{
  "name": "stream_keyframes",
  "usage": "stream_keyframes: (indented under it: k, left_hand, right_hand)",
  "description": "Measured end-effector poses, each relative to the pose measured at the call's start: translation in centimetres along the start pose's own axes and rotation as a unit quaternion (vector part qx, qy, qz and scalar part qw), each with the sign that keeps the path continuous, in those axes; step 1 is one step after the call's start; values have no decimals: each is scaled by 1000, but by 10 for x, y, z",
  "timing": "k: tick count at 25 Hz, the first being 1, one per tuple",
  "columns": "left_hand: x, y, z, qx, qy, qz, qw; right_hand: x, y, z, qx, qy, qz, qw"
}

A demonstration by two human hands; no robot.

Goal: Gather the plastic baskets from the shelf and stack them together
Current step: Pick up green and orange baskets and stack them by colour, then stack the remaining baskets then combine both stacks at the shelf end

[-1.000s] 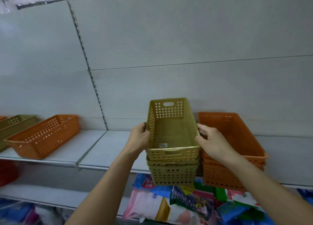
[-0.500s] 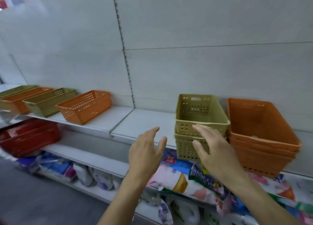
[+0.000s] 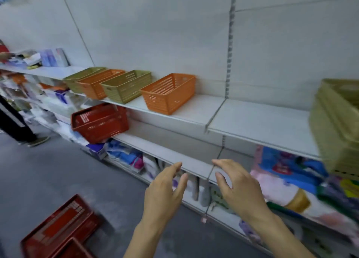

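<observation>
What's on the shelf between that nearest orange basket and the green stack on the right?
Nothing: in the head view the shelf is bare between the orange basket and the green stack.

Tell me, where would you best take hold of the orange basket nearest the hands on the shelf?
Probably by the two long top rims of the nearest orange basket, one hand on each side, coming from the front where its short end faces the aisle. It is long and narrow, open on top, with clear shelf to its right. Both the left hand and right hand are open and empty.
</observation>
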State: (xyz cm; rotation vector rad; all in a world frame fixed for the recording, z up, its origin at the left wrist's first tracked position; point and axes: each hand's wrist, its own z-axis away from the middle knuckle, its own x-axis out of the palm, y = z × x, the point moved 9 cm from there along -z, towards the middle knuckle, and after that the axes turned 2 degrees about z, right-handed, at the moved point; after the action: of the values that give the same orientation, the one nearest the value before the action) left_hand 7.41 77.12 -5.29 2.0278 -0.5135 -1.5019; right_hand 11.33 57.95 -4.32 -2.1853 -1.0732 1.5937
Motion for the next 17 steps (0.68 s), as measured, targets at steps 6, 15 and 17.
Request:
stream_keyframes:
  k: [6, 15, 17]
  left_hand:
    - [-79, -126, -57, -29, -22, -16, 999]
    - [-130, -210, -207, -16, -15, 66, 998]
    - [-140, -220, -259, 8, -7, 69, 998]
  right_hand:
    - [138, -95, -62, -4, -91, -8, 996]
    - [207, -126, -202, 25, -25, -46, 998]
    - [205, -127, -243, 38, 36, -60, 997]
